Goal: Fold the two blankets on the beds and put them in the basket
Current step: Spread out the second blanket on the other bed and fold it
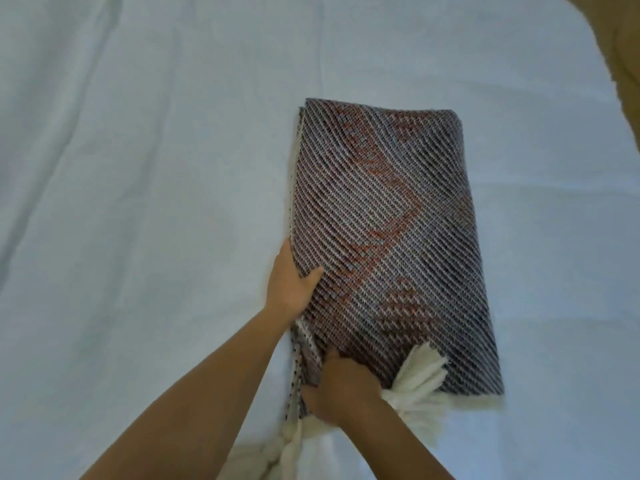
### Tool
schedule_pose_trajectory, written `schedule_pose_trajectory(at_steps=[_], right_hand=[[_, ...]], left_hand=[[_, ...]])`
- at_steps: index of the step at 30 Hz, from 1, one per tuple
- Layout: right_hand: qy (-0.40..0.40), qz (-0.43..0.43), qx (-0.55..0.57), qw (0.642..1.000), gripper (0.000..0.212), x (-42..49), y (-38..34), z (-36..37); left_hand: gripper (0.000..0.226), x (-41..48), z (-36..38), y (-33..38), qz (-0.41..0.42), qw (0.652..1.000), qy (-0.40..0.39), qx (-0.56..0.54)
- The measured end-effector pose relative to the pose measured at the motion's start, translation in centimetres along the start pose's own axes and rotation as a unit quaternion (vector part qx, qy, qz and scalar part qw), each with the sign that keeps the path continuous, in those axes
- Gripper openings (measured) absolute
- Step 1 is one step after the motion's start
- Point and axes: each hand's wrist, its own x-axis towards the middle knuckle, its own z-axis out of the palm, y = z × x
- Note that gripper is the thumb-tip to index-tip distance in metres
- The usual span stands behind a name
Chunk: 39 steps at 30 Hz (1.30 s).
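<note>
A dark woven blanket [388, 237] with diagonal stripes and reddish patches lies folded into a long rectangle on the white bed sheet [145, 188]. White tassels [420, 379] stick out at its near end. My left hand [292, 282] grips the blanket's left edge, thumb on top and fingers tucked under. My right hand [341, 389] grips the near left corner, fingers curled into the layers beside the tassels. No basket is in view.
The wrinkled sheet spreads wide to the left and beyond the blanket. A brown surface [620, 46] shows past the bed's edge at the top right.
</note>
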Motion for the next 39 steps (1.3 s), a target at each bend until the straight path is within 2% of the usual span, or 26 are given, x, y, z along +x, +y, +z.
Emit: schedule_pose_trajectory(at_steps=[3,6,8,10,13,15,17,19,21,26,34,39], right_hand=[[0.021,-0.005,0.048,0.999,0.068,-2.1,-1.0,2.5],[0.036,-0.063,0.096,0.993,0.075,-4.5,-1.7,6.0],[0.040,-0.085,0.129,0.987,0.082,-5.7,-1.5,8.6],[0.046,-0.106,0.107,0.987,0.082,-6.2,-0.8,10.6],[0.055,-0.146,0.079,0.985,0.081,-6.4,0.8,12.4],[0.059,-0.168,0.075,0.981,0.077,-6.4,1.9,12.4],[0.105,-0.175,0.072,0.976,0.061,-6.3,3.1,11.4],[0.170,-0.174,0.082,0.966,0.042,-5.8,4.2,9.5],[0.219,-0.173,0.104,0.955,0.032,-5.0,5.0,7.3],[0.242,-0.154,0.111,0.952,0.027,-1.8,5.7,2.1],[0.212,-0.137,0.099,0.963,0.028,6.7,4.6,-7.8],[0.282,-0.135,0.107,0.944,0.024,11.5,4.9,-14.8]], left_hand=[[0.067,-4.5,-0.1,-1.3,-0.058,0.998,-0.001,-0.002],[0.069,-9.1,-0.1,-2.2,-0.140,0.990,-0.005,-0.008],[0.059,-12.6,-0.2,-2.9,-0.166,0.986,-0.006,-0.005],[0.046,-15.9,0.0,-3.9,-0.172,0.985,-0.006,0.003],[0.015,-19.8,0.7,-5.5,-0.165,0.986,0.001,0.019],[0.017,-20.5,0.9,-5.7,-0.159,0.987,0.013,0.028],[0.018,-19.6,0.7,-5.0,-0.149,0.988,0.021,0.022],[0.034,-18.0,0.5,-3.9,-0.133,0.990,0.025,0.029],[0.043,-16.2,0.4,-2.7,-0.119,0.992,0.012,0.037],[0.050,-10.9,0.5,-1.1,-0.140,0.989,-0.005,0.045],[0.070,1.3,0.1,2.0,-0.125,0.990,-0.023,0.060],[0.071,10.1,-0.2,4.6,-0.106,0.993,-0.020,0.047]])
